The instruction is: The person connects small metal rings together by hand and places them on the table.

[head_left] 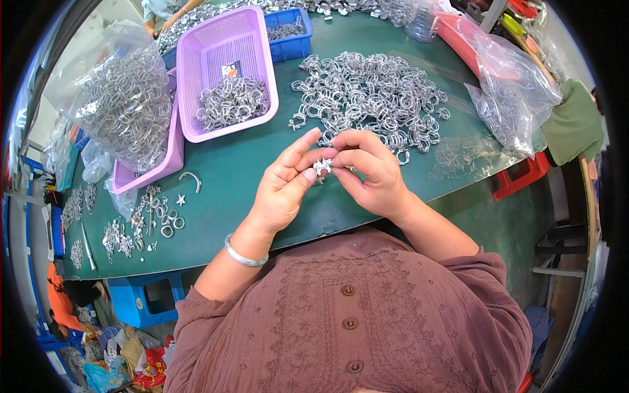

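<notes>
My left hand (282, 187) and my right hand (377, 173) meet over the near edge of the green table. Between their fingertips is a small silver ring (321, 166) with a spiky, star-like top. The left thumb and fingers pinch it from one side, with the left index finger stretched upward. From the other side, the right thumb and index finger grip it; its band is mostly hidden. Just beyond my hands spreads a big pile of silver rings (373, 95). A purple basket (260, 46) holding more rings tilts at the upper left.
A clear bag of rings (124, 98) sits in another purple basket (147, 178). Loose rings and star pieces (167, 219) lie at the left. A blue bin (288, 47) stands at the back. A pink tray (455, 36), a plastic bag (517, 98) and a red stool (522, 177) are at the right.
</notes>
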Available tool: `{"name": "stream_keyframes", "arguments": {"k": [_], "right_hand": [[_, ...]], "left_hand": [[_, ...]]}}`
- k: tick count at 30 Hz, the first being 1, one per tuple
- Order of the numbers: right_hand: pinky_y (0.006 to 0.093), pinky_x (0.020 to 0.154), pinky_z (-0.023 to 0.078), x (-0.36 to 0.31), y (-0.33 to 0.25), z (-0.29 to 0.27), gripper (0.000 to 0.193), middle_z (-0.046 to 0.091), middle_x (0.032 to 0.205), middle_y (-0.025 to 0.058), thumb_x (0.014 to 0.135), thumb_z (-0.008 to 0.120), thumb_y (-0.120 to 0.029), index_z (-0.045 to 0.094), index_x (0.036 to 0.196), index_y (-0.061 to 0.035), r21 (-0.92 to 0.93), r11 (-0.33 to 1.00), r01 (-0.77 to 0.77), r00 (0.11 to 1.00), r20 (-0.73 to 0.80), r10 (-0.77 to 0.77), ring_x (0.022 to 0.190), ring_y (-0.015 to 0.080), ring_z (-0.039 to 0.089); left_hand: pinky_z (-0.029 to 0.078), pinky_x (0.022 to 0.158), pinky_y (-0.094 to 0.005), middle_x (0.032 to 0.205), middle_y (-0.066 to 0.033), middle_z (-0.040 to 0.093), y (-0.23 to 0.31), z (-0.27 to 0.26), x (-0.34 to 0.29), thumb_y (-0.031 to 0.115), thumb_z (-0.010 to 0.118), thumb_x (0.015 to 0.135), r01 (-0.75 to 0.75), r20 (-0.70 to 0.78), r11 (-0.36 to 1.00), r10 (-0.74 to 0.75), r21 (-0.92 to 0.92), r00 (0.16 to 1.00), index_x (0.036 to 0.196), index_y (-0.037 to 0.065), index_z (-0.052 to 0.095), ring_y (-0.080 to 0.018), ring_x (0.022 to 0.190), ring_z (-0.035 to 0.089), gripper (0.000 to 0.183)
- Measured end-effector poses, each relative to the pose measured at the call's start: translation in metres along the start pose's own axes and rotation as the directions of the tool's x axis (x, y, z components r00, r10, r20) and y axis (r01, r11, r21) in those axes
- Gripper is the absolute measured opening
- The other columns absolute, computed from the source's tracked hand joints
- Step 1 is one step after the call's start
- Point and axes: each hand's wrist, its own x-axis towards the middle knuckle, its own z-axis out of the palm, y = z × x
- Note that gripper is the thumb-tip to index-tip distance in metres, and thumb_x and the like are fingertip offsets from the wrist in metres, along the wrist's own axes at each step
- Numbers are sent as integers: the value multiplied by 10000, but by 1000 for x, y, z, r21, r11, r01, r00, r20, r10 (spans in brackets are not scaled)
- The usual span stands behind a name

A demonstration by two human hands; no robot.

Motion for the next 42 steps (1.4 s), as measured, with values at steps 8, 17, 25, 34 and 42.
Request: {"name": "stream_keyframes", "arguments": {"k": [8, 17, 25, 34, 42], "right_hand": [[335, 688, 462, 4, -1, 1, 205, 567, 958, 106, 647, 675, 17, 568, 811, -42, -53, 998, 23, 999, 30, -22, 819, 265, 551], [337, 680, 459, 7, 0, 5, 193, 566, 939, 111, 650, 663, 12, 566, 810, -35, -40, 999, 5, 999, 31, -4, 809, 273, 552], [337, 688, 458, 9, 1, 7, 183, 569, 927, 110, 649, 663, 11, 556, 790, -36, -29, 999, -26, 998, 47, 28, 809, 275, 555], [323, 700, 461, 8, 2, 8, 146, 581, 904, 108, 675, 653, 5, 566, 784, -38, 73, 984, -161, 985, 80, 155, 823, 255, 572], [286, 705, 460, 11, 4, 8, 50, 590, 909, 106, 732, 626, -16, 578, 747, -16, 230, 918, -322, 945, 136, 297, 823, 186, 583]], "left_hand": [[419, 916, -316, 1204, -151, 530, -3, -2, 1, 12, 421, 907, 50, -41, 981, -59, -186, 997, 1382, 58, 278, -179, 1055, 529, 498], [440, 899, -316, 1154, -137, 565, -3, -6, 2, 29, 430, 911, 83, -51, 952, -102, -293, 993, 1369, 56, 298, -179, 1021, 556, 478], [462, 882, -316, 1109, -116, 585, -3, -8, 2, 38, 432, 915, 89, -76, 944, -119, -316, 990, 1356, 46, 316, -173, 993, 571, 456], [487, 868, -313, 1048, -118, 605, -3, -12, 3, 40, 461, 903, 88, -63, 924, -120, -372, 991, 1350, 16, 318, -183, 960, 594, 470], [494, 839, -293, 1023, -105, 607, -2, -10, 4, 44, 472, 904, 111, -118, 924, -164, -366, 979, 1343, 13, 325, -168, 934, 593, 465]]}}
